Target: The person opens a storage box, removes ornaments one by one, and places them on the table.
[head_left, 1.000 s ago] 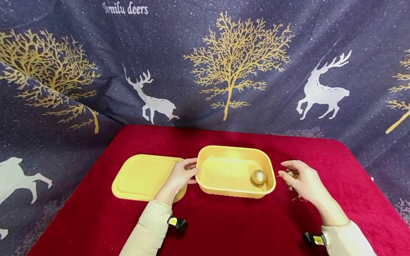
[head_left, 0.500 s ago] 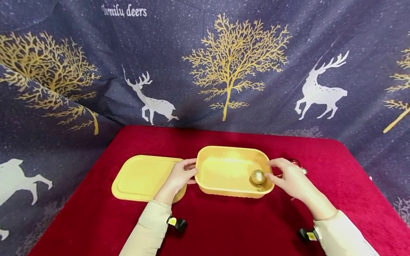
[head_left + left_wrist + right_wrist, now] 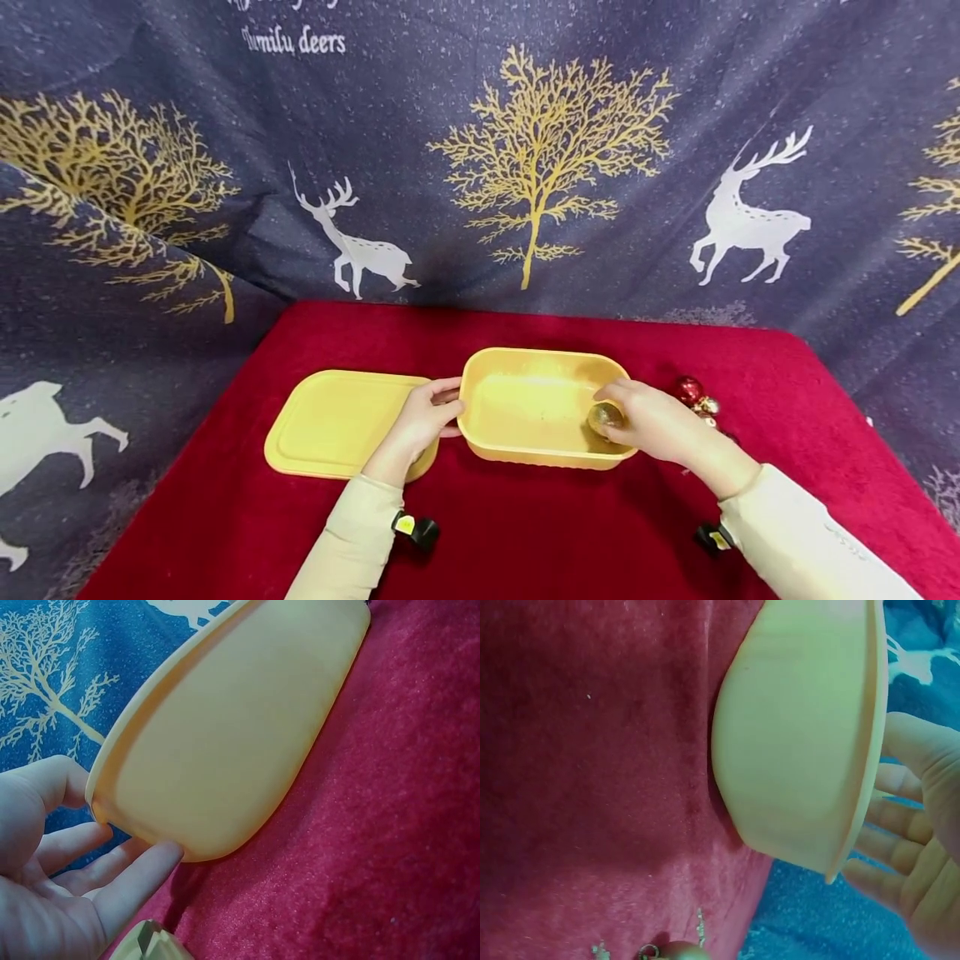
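A yellow container point(image 3: 540, 454) stands in the middle of the red tablecloth point(image 3: 525, 533). My left hand point(image 3: 431, 412) rests against its left wall, fingers point(image 3: 135, 877) fairly straight below the rim, thumb by the corner of the container point(image 3: 240, 735). My right hand point(image 3: 637, 417) reaches over the right rim, and its fingers touch a glittery gold ball point(image 3: 602, 417) inside. In the right wrist view my right hand point(image 3: 922, 847) shows straight, spread fingers behind the container point(image 3: 795, 742), whose rim hides the fingertips.
A flat yellow lid point(image 3: 337, 421) lies left of the container, under my left wrist. A red bauble point(image 3: 687, 389) and a small gold bauble point(image 3: 707, 406) sit on the cloth to the right. A dark blue deer-print cloth point(image 3: 525, 167) hangs behind.
My right hand has moved left from the baubles on the cloth, over the container's right rim, to the gold ball inside. The red bauble is now uncovered. My left hand has stayed put.
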`<state>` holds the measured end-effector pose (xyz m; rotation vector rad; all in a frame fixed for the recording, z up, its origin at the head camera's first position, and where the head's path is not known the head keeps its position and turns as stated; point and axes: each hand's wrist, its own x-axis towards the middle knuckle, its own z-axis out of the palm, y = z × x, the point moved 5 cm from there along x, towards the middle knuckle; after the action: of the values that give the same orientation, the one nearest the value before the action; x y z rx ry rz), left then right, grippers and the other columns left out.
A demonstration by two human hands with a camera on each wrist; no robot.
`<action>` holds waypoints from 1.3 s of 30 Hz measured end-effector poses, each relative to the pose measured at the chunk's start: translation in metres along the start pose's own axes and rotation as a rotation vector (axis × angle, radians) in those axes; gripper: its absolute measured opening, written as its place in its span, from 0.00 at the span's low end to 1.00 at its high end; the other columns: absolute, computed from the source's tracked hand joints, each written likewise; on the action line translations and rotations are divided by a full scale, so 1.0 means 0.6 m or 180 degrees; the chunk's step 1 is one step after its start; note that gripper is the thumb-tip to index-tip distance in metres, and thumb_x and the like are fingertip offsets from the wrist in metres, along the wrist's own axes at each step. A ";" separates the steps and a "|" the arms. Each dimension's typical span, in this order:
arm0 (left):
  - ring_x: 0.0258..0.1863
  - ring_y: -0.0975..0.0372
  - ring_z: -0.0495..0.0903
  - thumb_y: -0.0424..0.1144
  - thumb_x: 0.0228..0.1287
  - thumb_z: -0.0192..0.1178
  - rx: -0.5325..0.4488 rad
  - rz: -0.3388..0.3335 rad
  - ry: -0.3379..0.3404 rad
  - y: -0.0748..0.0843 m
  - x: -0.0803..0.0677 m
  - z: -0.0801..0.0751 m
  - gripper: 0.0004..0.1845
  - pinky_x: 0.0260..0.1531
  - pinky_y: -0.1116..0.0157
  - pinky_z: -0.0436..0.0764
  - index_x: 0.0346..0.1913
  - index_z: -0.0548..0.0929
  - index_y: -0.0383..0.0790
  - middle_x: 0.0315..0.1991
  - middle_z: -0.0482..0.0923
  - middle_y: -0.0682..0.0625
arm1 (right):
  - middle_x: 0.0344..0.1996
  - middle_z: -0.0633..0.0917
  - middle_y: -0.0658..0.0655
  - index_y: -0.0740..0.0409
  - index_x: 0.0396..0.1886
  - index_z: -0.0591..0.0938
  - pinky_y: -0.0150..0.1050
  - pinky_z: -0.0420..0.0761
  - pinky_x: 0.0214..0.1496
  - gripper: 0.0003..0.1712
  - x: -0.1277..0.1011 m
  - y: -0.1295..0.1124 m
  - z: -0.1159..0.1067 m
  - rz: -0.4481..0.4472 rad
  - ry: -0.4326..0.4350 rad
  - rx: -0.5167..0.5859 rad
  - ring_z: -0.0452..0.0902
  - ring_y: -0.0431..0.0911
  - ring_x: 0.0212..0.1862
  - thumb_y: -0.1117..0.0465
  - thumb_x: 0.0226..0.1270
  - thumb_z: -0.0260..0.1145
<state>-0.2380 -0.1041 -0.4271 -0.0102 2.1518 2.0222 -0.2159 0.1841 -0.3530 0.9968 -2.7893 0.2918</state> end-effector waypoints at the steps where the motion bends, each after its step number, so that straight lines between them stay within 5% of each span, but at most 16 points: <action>1: 0.50 0.47 0.80 0.29 0.59 0.55 0.0008 -0.0009 -0.0010 0.000 0.000 0.001 0.25 0.36 0.55 0.86 0.62 0.72 0.32 0.56 0.76 0.33 | 0.34 0.82 0.52 0.61 0.41 0.81 0.38 0.80 0.39 0.18 0.001 0.000 0.002 -0.0007 -0.0057 -0.0024 0.76 0.41 0.35 0.59 0.50 0.73; 9: 0.50 0.46 0.80 0.29 0.59 0.55 0.0024 0.0028 -0.0066 0.010 0.007 0.006 0.26 0.36 0.56 0.86 0.63 0.71 0.32 0.56 0.76 0.33 | 0.31 0.79 0.50 0.60 0.38 0.82 0.32 0.76 0.32 0.18 0.018 0.002 0.006 -0.0118 -0.0300 -0.0164 0.69 0.37 0.26 0.63 0.43 0.73; 17: 0.51 0.44 0.79 0.28 0.60 0.55 0.0009 -0.0005 -0.0093 0.016 -0.003 0.008 0.26 0.37 0.54 0.85 0.63 0.70 0.30 0.57 0.75 0.31 | 0.21 0.69 0.44 0.51 0.22 0.74 0.29 0.64 0.26 0.16 0.025 -0.001 0.017 -0.0206 -0.0527 -0.0292 0.61 0.38 0.24 0.62 0.36 0.74; 23: 0.49 0.46 0.80 0.29 0.60 0.56 -0.0009 0.0006 -0.0056 0.002 -0.001 0.008 0.26 0.35 0.55 0.86 0.63 0.71 0.32 0.56 0.75 0.32 | 0.24 0.74 0.47 0.56 0.30 0.81 0.31 0.66 0.27 0.13 0.024 -0.003 0.023 -0.0179 -0.0545 -0.0361 0.62 0.39 0.25 0.64 0.40 0.72; 31: 0.50 0.44 0.79 0.29 0.60 0.55 0.0021 -0.0041 -0.0083 -0.011 0.001 0.006 0.26 0.35 0.55 0.86 0.63 0.71 0.31 0.57 0.75 0.32 | 0.31 0.80 0.50 0.59 0.38 0.84 0.33 0.78 0.31 0.16 0.013 -0.004 0.019 -0.0146 -0.0222 -0.0194 0.73 0.38 0.26 0.59 0.48 0.74; 39: 0.49 0.46 0.80 0.30 0.60 0.56 0.0041 -0.0032 -0.0018 -0.005 0.001 0.000 0.25 0.35 0.55 0.86 0.63 0.72 0.33 0.56 0.76 0.33 | 0.41 0.82 0.52 0.56 0.47 0.82 0.42 0.81 0.44 0.20 0.006 0.007 -0.011 0.0072 0.0311 0.0066 0.79 0.44 0.42 0.54 0.56 0.71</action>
<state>-0.2384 -0.1044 -0.4300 -0.0133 2.1569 2.0006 -0.2204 0.1866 -0.3463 0.9298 -2.7167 0.3629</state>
